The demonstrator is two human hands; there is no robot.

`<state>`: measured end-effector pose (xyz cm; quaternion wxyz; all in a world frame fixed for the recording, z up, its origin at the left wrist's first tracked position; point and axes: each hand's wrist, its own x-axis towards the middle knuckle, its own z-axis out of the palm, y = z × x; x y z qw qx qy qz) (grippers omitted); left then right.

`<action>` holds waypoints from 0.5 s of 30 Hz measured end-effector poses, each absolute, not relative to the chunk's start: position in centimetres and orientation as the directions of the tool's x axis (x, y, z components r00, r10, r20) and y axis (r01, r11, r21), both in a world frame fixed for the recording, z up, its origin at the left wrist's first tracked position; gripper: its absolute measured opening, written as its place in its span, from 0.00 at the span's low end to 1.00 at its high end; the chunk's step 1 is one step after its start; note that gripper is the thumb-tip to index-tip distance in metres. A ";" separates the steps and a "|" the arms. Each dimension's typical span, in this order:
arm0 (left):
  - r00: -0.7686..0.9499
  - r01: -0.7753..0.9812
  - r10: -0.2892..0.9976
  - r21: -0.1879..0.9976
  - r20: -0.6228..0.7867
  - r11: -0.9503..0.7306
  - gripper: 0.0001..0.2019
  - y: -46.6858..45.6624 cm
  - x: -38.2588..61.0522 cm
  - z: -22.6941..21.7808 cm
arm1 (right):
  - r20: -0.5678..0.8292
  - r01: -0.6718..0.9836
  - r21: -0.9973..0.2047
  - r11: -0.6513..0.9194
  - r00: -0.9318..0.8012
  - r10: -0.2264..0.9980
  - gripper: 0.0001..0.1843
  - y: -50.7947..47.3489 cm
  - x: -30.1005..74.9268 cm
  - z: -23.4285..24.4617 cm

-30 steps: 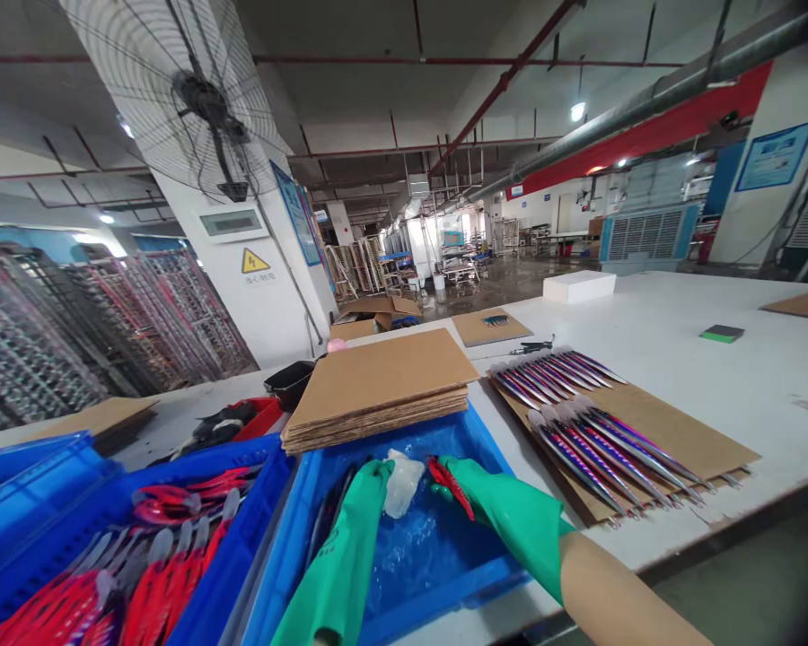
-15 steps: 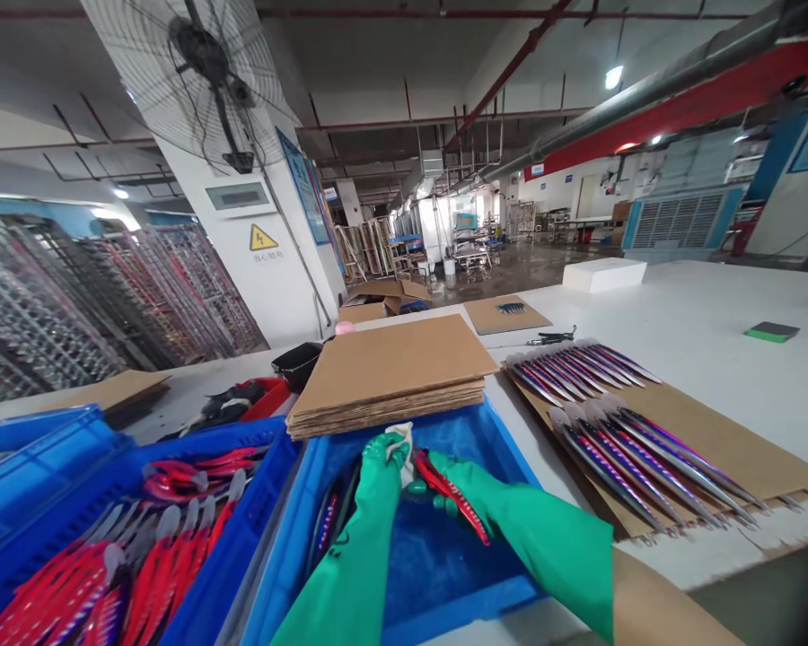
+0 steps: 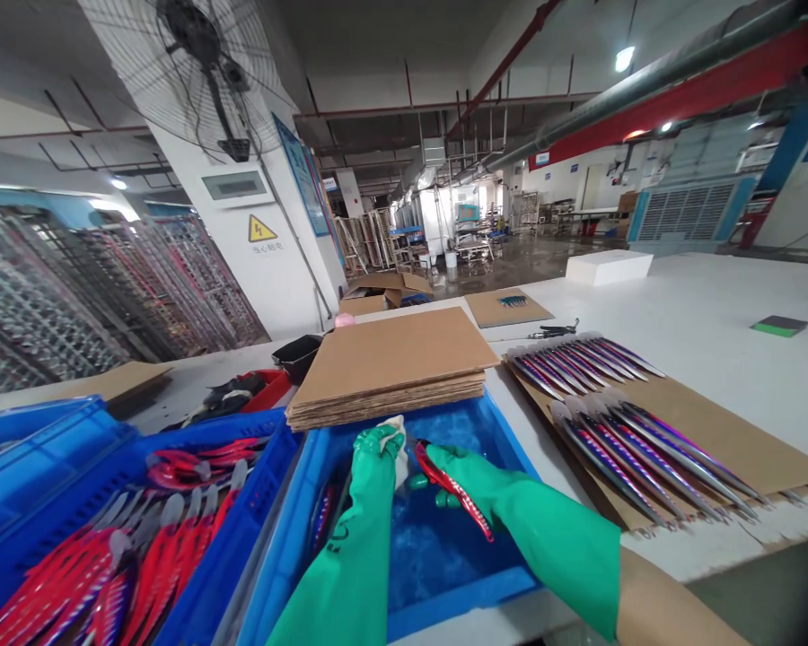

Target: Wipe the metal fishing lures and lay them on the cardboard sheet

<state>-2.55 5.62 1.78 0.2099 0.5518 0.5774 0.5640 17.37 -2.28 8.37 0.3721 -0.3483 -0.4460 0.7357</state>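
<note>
My left hand (image 3: 372, 453), in a green rubber glove, is closed around a white cloth (image 3: 400, 459). Gripped in my gloved right hand (image 3: 459, 474) is a red fishing lure (image 3: 469, 509) with pale stripes, its tail end slanting down toward me. A small gap separates cloth and lure. Both hands are over a blue tub (image 3: 444, 603) of water. Partly hidden behind my left forearm, dark and purple striped lures (image 3: 321, 519) lie along the tub's left side.
A cardboard stack (image 3: 394, 363) spans the tub's far edge. To the left, a blue crate (image 3: 206, 588) holds many red lures (image 3: 165, 547). On the right, rows of purple-silver lures (image 3: 636, 458) lie on a cardboard sheet (image 3: 733, 435). Pliers (image 3: 556, 331) and a black container (image 3: 298, 359) are farther back.
The cloth and my left hand have drawn slightly away from the lure, opening a gap. The lure has tilted a little in my right hand. The camera view has shifted slightly.
</note>
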 end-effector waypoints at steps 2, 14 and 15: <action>-0.335 0.370 0.861 0.893 0.384 -0.255 0.12 5.5 -2.9 2.0 | -0.247 -0.180 -0.912 -0.368 -0.474 0.845 0.33 -1.3 16.8 7.4; -0.319 0.115 0.871 0.927 0.375 -0.357 0.10 3.3 1.2 3.7 | 0.071 0.370 -0.913 0.174 -0.274 0.959 0.30 -0.4 17.4 5.8; -0.331 0.131 0.875 0.935 0.354 -0.329 0.10 3.4 0.9 3.7 | 0.144 0.411 -0.875 0.255 -0.283 0.948 0.30 -0.4 17.2 5.6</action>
